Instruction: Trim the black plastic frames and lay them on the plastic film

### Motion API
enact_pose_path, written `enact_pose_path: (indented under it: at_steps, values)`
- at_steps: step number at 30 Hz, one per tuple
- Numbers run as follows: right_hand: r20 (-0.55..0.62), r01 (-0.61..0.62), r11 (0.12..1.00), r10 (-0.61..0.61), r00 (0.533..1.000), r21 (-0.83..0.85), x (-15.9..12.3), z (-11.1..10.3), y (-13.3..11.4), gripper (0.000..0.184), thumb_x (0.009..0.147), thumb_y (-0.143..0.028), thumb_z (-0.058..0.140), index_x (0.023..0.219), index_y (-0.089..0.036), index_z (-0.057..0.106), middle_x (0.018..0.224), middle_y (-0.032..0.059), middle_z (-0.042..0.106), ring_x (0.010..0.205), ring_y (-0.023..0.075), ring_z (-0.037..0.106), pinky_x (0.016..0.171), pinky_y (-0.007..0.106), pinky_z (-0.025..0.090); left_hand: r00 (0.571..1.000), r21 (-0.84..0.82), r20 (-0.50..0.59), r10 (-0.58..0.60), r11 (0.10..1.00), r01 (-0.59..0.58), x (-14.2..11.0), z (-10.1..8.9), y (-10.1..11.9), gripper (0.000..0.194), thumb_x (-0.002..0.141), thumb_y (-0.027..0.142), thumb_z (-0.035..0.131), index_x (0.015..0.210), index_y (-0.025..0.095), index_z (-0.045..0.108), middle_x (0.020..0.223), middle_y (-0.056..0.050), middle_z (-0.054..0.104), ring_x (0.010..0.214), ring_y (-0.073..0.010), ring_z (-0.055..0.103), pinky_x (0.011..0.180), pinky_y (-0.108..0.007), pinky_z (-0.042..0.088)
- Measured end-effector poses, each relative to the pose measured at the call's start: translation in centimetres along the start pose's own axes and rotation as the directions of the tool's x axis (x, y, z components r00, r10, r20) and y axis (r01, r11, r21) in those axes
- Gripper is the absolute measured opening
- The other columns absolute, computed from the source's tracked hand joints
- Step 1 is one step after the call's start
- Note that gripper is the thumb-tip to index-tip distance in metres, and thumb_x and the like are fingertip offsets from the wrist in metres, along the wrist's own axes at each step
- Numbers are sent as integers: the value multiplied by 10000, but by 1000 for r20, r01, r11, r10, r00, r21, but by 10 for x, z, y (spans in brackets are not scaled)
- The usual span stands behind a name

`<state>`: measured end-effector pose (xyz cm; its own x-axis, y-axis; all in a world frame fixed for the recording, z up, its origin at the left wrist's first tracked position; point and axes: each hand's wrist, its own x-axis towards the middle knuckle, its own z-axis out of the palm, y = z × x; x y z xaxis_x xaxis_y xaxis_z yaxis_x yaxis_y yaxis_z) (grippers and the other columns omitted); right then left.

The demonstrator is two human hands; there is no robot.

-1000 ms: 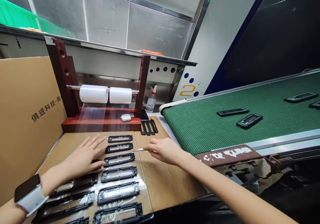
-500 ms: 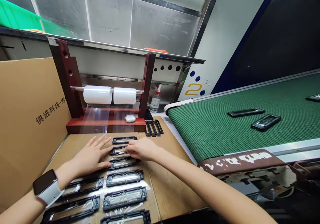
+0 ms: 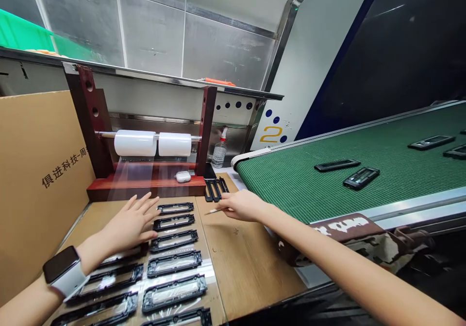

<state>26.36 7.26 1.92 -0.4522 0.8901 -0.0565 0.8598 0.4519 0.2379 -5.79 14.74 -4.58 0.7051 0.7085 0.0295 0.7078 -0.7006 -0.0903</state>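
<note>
My right hand (image 3: 240,205) is pinched closed on a thin, pointed, pale tool (image 3: 214,211) that looks like tweezers; its tip points left over bare cardboard. Just behind that hand lie several black frame strips (image 3: 214,189). My left hand (image 3: 133,221) rests with fingers spread beside the column of black rectangular frames, its fingertips near the left ends of the upper frame (image 3: 174,221) and the farthest frame (image 3: 175,208). Clear film spans the windows of the nearer frames, such as one frame (image 3: 174,292). Part of the left column is hidden under my left wrist.
Behind the frames stands a dark red wooden stand (image 3: 145,188) with two film rolls (image 3: 134,143) and a white earbud case (image 3: 182,176). A clear bottle (image 3: 219,153) is beside it. On the right, a green conveyor belt (image 3: 276,185) carries black parts (image 3: 361,178). Cardboard (image 3: 40,219) walls the left.
My right hand has moved right, away from the frames, with the pointed tool in it. My left hand stays beside the frames. The view has shifted slightly, and more parts show on the belt.
</note>
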Motion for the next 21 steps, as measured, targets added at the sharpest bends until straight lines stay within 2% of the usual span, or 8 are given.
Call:
enact_pose_path:
  at_steps: [4, 8, 12, 17, 21]
  values:
    - [-72, 7, 999, -4, 997, 33, 34, -1, -24, 317, 947, -282, 456, 1227, -296, 604, 1038, 35, 632, 852, 173, 644, 598, 231, 425, 999, 61, -29, 16, 998, -14, 20, -5, -1, 531, 787, 442, 637, 1262, 208, 591, 1517, -121, 322, 1430, -327, 188, 1139, -569, 108]
    - [-101, 82, 994, -75, 992, 70, 76, 10, -50, 311, 949, -304, 454, 1219, -322, 606, 1056, 11, 631, 881, 162, 647, 602, 226, 444, 999, 88, -19, 29, 996, -27, 31, 0, -8, 535, 758, 457, 676, 1227, 208, 613, 1504, -122, 357, 1422, -325, 221, 1134, -582, 94]
    - [-105, 138, 986, -129, 986, 92, 104, 20, -63, 307, 936, -298, 477, 1211, -313, 611, 1074, 12, 633, 916, 169, 647, 617, 237, 466, 999, 93, 9, 32, 995, -33, 32, 5, -13, 546, 768, 492, 659, 1248, 240, 597, 1502, -113, 370, 1421, -337, 216, 1122, -605, 106]
    - [-87, 191, 975, -182, 979, 113, 116, 26, -63, 308, 928, -299, 490, 1212, -309, 611, 1095, 9, 640, 945, 176, 644, 640, 241, 471, 999, 99, 44, 28, 995, -33, 33, 3, -14, 565, 777, 523, 640, 1274, 264, 574, 1515, -110, 344, 1430, -342, 180, 1122, -605, 99]
    - [-67, 199, 973, -192, 979, 120, 106, 28, -45, 298, 908, -264, 517, 1183, -284, 630, 1110, 2, 644, 968, 165, 633, 675, 226, 461, 998, 98, 63, 26, 995, -32, 33, 2, -14, 572, 788, 550, 613, 1274, 252, 574, 1521, -110, 331, 1432, -344, 168, 1121, -608, 99]
